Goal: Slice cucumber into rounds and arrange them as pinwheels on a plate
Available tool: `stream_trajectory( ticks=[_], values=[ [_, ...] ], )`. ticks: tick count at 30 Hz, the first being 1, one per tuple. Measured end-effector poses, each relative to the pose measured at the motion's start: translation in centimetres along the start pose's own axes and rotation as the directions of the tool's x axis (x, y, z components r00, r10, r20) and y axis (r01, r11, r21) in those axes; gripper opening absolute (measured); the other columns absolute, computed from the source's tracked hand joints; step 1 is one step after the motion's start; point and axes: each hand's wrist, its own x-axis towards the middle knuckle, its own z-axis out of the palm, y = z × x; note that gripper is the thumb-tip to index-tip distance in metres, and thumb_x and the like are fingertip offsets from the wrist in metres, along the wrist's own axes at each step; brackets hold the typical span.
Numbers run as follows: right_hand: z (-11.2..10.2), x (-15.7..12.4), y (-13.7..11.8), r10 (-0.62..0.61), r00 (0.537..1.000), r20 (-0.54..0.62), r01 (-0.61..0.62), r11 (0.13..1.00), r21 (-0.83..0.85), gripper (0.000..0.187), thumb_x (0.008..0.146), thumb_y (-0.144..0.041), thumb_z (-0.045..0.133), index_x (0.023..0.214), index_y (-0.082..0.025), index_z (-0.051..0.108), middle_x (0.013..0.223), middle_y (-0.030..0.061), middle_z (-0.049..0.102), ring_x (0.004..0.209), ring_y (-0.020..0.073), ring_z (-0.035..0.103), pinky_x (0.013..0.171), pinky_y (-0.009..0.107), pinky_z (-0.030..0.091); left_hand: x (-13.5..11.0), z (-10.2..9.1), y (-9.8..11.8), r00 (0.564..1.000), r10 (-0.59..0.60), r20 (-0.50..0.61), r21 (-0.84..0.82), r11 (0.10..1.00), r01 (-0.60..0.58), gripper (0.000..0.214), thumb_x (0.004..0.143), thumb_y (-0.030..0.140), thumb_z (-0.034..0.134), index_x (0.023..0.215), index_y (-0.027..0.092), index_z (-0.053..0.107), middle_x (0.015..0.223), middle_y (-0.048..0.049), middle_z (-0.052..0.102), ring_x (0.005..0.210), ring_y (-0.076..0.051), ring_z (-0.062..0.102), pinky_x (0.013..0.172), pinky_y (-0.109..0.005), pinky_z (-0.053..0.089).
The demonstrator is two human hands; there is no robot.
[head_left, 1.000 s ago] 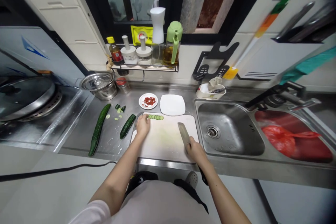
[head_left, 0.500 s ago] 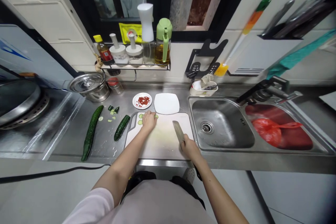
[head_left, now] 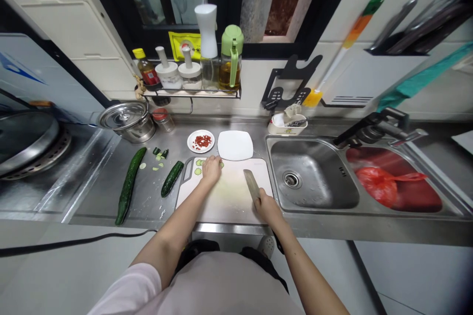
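Near the top edge of the white cutting board [head_left: 221, 211], my left hand [head_left: 212, 169] has its fingers curled down over cucumber slices. One slice [head_left: 221, 164] peeks out at the right of the fingers, and a few others [head_left: 198, 171] lie on the board to the left; what is under the palm is hidden. My right hand [head_left: 267, 206] is closed round the handle of a kitchen knife [head_left: 251, 183], its blade pointing up and left over the right part of the board. Beyond the board stand an off-white square plate [head_left: 235, 144] and a small plate [head_left: 190, 142] of red chopped pieces [head_left: 203, 142].
Left of the board lie a short cucumber piece [head_left: 172, 179], a long cucumber [head_left: 130, 184] and some scraps [head_left: 158, 157]. A lidded pot [head_left: 136, 128] and a red-lidded jar [head_left: 163, 120] stand behind. At right is the sink [head_left: 314, 177], with a red bag [head_left: 377, 186] in its far basin.
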Motion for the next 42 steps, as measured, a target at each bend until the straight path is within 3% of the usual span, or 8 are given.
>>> stream_trajectory(
  ticks=[5, 9, 16, 23, 28, 37, 42],
  values=[
    [-0.1, 0.0, 0.0, -0.007, 1.000, 0.005, 0.007, 1.000, 0.001, 0.030, 0.092, -0.020, 0.033, 0.118, -0.016, 0.049, 0.095, 0.0118, 0.068, 0.086, 0.0222, 0.063, 0.069, 0.029, 0.035, -1.6, -0.3, 0.0, 0.997, -0.071, 0.018, -0.167, 0.983, 0.073, 0.020, 0.086, 0.016, 0.050, 0.093, 0.023, 0.067, 0.098, -0.0049, 0.070, 0.095, -0.021, 0.061, 0.082, -0.031, 0.041],
    [-0.3, -0.2, -0.2, -0.004, 1.000, 0.005, 0.004, 1.000, -0.027, 0.027, 0.093, -0.019, 0.034, 0.116, -0.015, 0.048, 0.096, 0.0125, 0.069, 0.086, 0.0216, 0.064, 0.067, 0.028, 0.033, -3.8, -0.2, -1.1, 0.982, -0.161, 0.101, -0.309, 0.933, 0.185, 0.014, 0.084, 0.020, 0.056, 0.091, 0.025, 0.067, 0.089, -0.0002, 0.072, 0.083, -0.017, 0.063, 0.072, -0.026, 0.042],
    [-0.4, -0.1, -0.4, -0.022, 1.000, 0.000, 0.022, 0.999, -0.046, 0.024, 0.094, -0.017, 0.036, 0.115, -0.013, 0.047, 0.095, 0.0145, 0.070, 0.085, 0.0217, 0.065, 0.066, 0.028, 0.031, -6.5, 0.5, -3.7, 0.962, -0.242, 0.125, -0.366, 0.890, 0.271, 0.006, 0.081, 0.022, 0.063, 0.084, 0.025, 0.067, 0.085, 0.0017, 0.073, 0.080, -0.014, 0.064, 0.069, -0.023, 0.042],
    [-0.3, -0.1, -0.5, -0.024, 1.000, 0.007, 0.024, 0.996, -0.090, 0.024, 0.095, -0.019, 0.035, 0.116, -0.014, 0.046, 0.096, 0.0140, 0.070, 0.086, 0.0216, 0.066, 0.064, 0.028, 0.031, -6.7, 0.9, -3.7, 0.964, -0.242, 0.111, -0.331, 0.906, 0.265, 0.010, 0.082, 0.021, 0.060, 0.089, 0.025, 0.067, 0.088, 0.0004, 0.073, 0.083, -0.016, 0.064, 0.072, -0.025, 0.042],
    [-0.7, -1.0, -1.3, -0.061, 0.998, 0.017, 0.063, 0.985, -0.159, 0.025, 0.095, -0.019, 0.033, 0.115, -0.017, 0.048, 0.093, 0.0119, 0.070, 0.085, 0.0220, 0.066, 0.063, 0.028, 0.031, -6.8, 1.4, -4.5, 0.977, -0.213, 0.021, -0.330, 0.921, 0.208, 0.014, 0.083, 0.019, 0.058, 0.093, 0.022, 0.067, 0.092, -0.0028, 0.071, 0.088, -0.017, 0.063, 0.077, -0.026, 0.043],
    [-0.2, -2.9, -3.8, -0.277, 0.953, 0.125, 0.302, 0.911, -0.281, 0.027, 0.093, -0.015, 0.035, 0.116, -0.019, 0.048, 0.090, 0.0106, 0.069, 0.085, 0.0230, 0.066, 0.066, 0.027, 0.035, -6.1, 1.5, -5.5, 0.961, -0.269, 0.059, -0.360, 0.892, 0.272, 0.011, 0.080, 0.023, 0.063, 0.090, 0.022, 0.068, 0.085, -0.0011, 0.069, 0.082, -0.016, 0.063, 0.072, -0.025, 0.044],
    [0.0, -2.9, -4.7, -0.302, 0.939, 0.162, 0.339, 0.888, -0.312, 0.028, 0.092, -0.013, 0.036, 0.117, -0.018, 0.046, 0.092, 0.0120, 0.069, 0.088, 0.0234, 0.066, 0.069, 0.028, 0.038, -6.0, 1.6, -5.3, 0.961, -0.270, 0.054, -0.306, 0.912, 0.274, 0.010, 0.079, 0.024, 0.064, 0.089, 0.023, 0.067, 0.085, -0.0005, 0.068, 0.085, -0.016, 0.062, 0.072, -0.026, 0.043]
  ],
)
